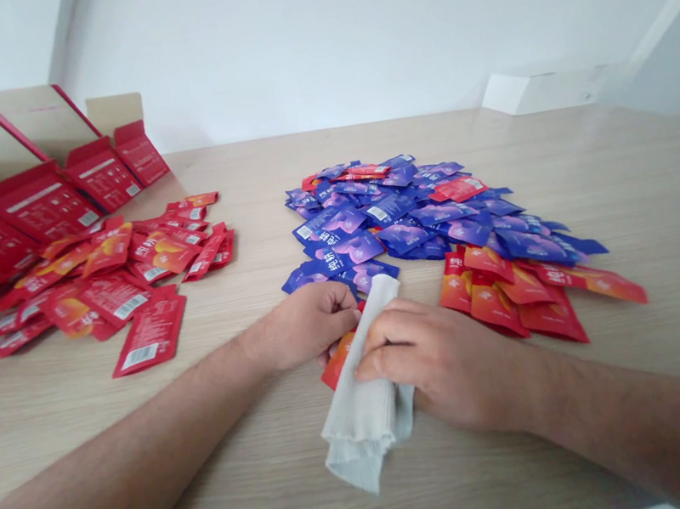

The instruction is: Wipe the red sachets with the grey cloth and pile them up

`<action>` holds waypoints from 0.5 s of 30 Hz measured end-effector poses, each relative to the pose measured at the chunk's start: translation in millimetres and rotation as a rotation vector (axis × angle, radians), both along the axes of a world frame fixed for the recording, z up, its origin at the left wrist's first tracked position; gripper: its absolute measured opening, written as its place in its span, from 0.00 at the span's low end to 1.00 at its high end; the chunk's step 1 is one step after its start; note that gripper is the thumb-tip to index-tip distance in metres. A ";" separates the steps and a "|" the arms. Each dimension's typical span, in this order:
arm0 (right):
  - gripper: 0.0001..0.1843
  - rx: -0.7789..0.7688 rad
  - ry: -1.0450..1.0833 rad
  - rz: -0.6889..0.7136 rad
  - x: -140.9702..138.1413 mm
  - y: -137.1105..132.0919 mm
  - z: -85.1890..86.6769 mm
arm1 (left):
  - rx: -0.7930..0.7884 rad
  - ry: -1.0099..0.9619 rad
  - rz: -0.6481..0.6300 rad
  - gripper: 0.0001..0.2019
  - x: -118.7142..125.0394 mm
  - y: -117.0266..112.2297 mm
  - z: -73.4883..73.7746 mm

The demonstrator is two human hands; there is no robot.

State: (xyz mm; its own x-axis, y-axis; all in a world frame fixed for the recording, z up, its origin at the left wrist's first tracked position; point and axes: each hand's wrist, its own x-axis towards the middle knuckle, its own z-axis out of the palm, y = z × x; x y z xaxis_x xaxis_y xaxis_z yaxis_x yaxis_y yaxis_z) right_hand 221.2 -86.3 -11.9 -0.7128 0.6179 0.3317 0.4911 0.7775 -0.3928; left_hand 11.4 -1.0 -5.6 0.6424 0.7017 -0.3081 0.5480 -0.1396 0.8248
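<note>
My left hand [309, 324] is closed on a red-orange sachet [336, 362] that lies on the wooden table [286, 487] in front of me. My right hand [440, 359] presses a folded pale grey cloth [364, 405] over that sachet, fingers curled round the cloth. Just beyond the hands lies a heap of blue-purple sachets [412, 217] with a few red ones mixed in. Several red-orange sachets [514, 291] lie to the right of the cloth.
A spread of red sachets [117, 277] covers the table's left side. Behind it stand several open red cartons [41, 203] with raised flaps. A white box [539, 89] sits at the far right by the wall.
</note>
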 end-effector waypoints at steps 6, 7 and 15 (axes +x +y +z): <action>0.17 0.055 0.297 -0.140 8.0 0.8 13.4 | 0.206 0.006 0.010 0.08 -13.5 8.1 13.4; 0.18 0.080 0.333 -0.190 10.3 2.0 16.0 | 0.285 0.014 0.018 0.08 -17.3 10.1 18.2; 0.19 0.221 0.383 -0.324 15.3 2.7 20.7 | 0.703 0.292 -0.040 0.04 -20.9 -6.7 55.5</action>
